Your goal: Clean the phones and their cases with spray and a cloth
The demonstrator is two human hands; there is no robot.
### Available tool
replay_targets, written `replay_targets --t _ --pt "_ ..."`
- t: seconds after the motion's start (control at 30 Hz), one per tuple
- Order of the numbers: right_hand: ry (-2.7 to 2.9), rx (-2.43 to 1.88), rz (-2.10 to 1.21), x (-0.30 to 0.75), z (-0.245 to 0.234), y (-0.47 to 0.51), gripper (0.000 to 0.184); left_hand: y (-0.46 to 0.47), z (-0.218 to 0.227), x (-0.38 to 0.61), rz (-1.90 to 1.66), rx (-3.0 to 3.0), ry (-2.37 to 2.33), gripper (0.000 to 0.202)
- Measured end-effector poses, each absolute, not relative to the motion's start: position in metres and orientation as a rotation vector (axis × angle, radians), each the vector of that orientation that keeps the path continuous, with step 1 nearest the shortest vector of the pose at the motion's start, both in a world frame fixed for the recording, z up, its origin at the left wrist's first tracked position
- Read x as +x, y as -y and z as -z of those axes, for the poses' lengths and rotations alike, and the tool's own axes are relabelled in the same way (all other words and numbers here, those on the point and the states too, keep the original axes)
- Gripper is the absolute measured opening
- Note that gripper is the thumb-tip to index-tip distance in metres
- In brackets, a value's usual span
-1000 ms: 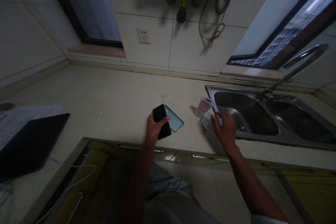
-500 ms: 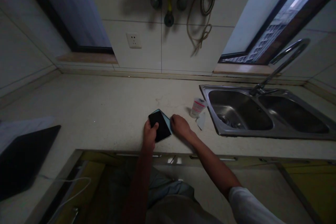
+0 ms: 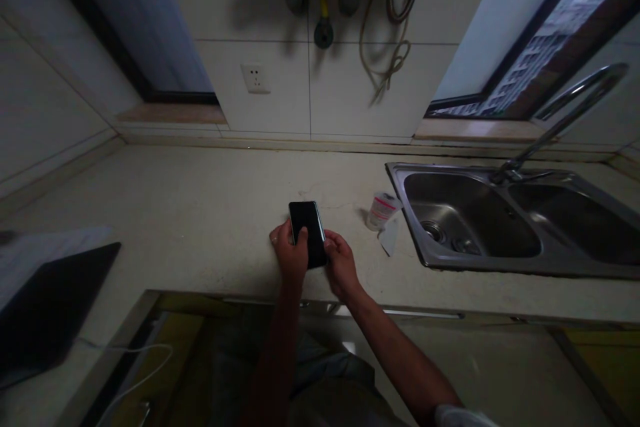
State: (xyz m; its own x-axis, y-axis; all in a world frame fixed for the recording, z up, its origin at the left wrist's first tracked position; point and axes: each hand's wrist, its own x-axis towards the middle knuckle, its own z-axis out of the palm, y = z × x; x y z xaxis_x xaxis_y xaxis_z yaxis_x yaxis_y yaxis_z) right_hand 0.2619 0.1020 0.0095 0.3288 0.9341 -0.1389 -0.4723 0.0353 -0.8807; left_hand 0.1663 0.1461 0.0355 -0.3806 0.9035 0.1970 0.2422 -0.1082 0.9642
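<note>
A smartphone (image 3: 311, 215) with a dark screen is held over the counter, screen up, in front of me. My left hand (image 3: 291, 255) grips its left side, the thumb lying across the screen and the fingers at the edge and behind. On the lower right edge my right hand (image 3: 342, 267) is closed, thumb and fingers pinching the side. A thin pale edge shows along the phone's right side. What lies under the phone is hidden. To the right of my hands stands a clear plastic cup (image 3: 381, 211) with red markings, and a torn white piece (image 3: 389, 237) lies beside it.
A double steel sink (image 3: 425, 260) with a tall faucet (image 3: 565, 121) is set into the counter (image 3: 200, 213) at right. At far left lie a black flat panel (image 3: 55, 307), papers (image 3: 60, 240) and a white cable (image 3: 145, 348). Pipes and a socket (image 3: 255, 78) are on the wall.
The light blue sheet or case that stuck out behind the tilted phone is no longer visible. The phone has turned more upright, and my right hand has closed on its right edge. The view shifted slightly.
</note>
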Motion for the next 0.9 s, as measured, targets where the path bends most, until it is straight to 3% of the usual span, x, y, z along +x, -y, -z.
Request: replay_targets --t 0.1,0.2,0.27,0.47,0.67,0.9 --pt "0.496 -0.977 -1.186 0.261 -0.016 -0.098 0.033 -0.139 -0.036 0.174 -1.575 1.227 -1.484 0.049" --pt "0.472 -0.936 -1.177 0.260 -0.021 -0.093 0.034 -0.134 -0.040 0.181 -1.586 1.000 -1.326 0.084" --pt "0.466 -0.919 -1.186 0.260 -0.024 -0.090 0.034 -0.133 -0.044 0.182 -1.511 0.820 -1.271 0.097" --pt "0.660 -0.957 -1.321 0.270 -0.032 -0.083 0.042 -0.129 -0.052 0.166 -1.173 0.668 -1.011 0.059" --pt "0.719 -0.956 -1.394 0.288 -0.035 -0.079 0.042 -0.132 -0.049 0.149 -1.103 0.526 -0.849 0.045" --pt "0.815 -0.997 -1.424 0.298 -0.040 -0.077 0.043 -0.142 -0.057 0.151 -1.163 0.639 -0.865 0.049"
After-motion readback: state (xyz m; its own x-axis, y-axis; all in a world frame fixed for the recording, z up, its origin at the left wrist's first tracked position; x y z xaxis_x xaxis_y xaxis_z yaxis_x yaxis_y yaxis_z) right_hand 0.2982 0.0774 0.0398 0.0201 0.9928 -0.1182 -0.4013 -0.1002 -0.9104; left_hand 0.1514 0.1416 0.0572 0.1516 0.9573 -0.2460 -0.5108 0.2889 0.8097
